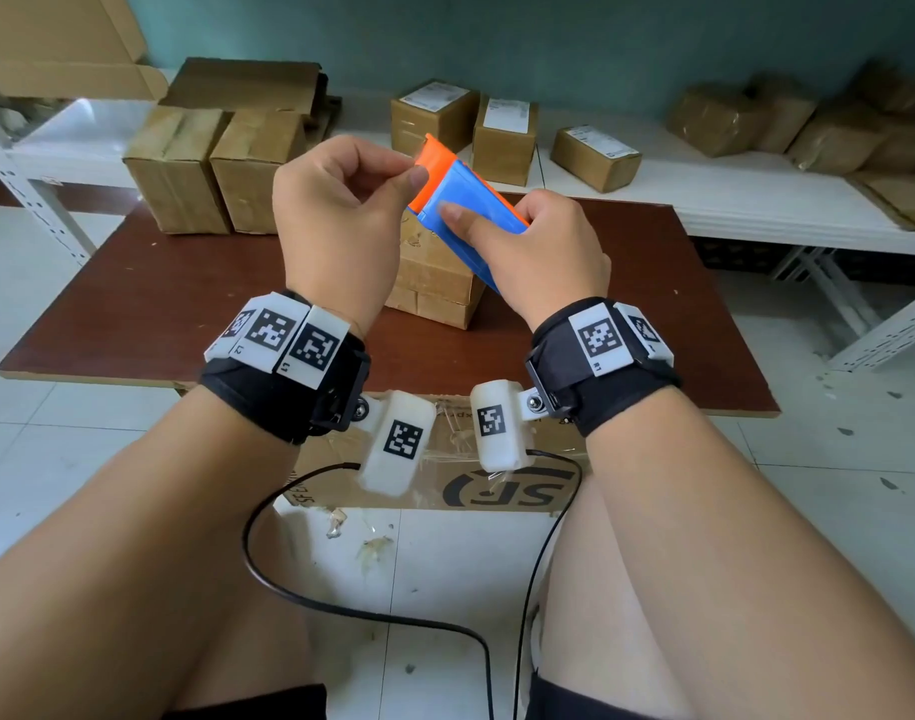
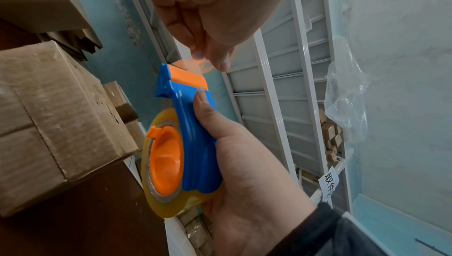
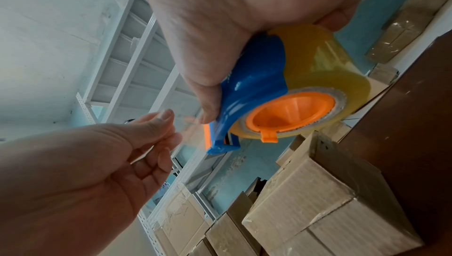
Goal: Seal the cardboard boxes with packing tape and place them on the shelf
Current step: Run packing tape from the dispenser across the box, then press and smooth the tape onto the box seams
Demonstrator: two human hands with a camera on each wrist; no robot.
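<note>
The right hand (image 1: 543, 252) wraps around a blue-and-orange plastic tape dispenser (image 2: 188, 134) loaded with a clear yellowish tape roll (image 3: 330, 67), held above a brown cardboard box (image 1: 434, 283) mid-surface (image 1: 159, 304). The left hand (image 1: 341, 210) pinches the loose tape end (image 2: 195, 63) between thumb and forefinger.

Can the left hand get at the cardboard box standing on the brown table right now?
Probably not yet: the left hand pinches clear tape at the blue and orange tape dispenser, above the cardboard box.

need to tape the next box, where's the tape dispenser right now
Head view, centre: the tape dispenser is gripped in the right hand above the brown table, the left hand pinching its tape end.
</note>
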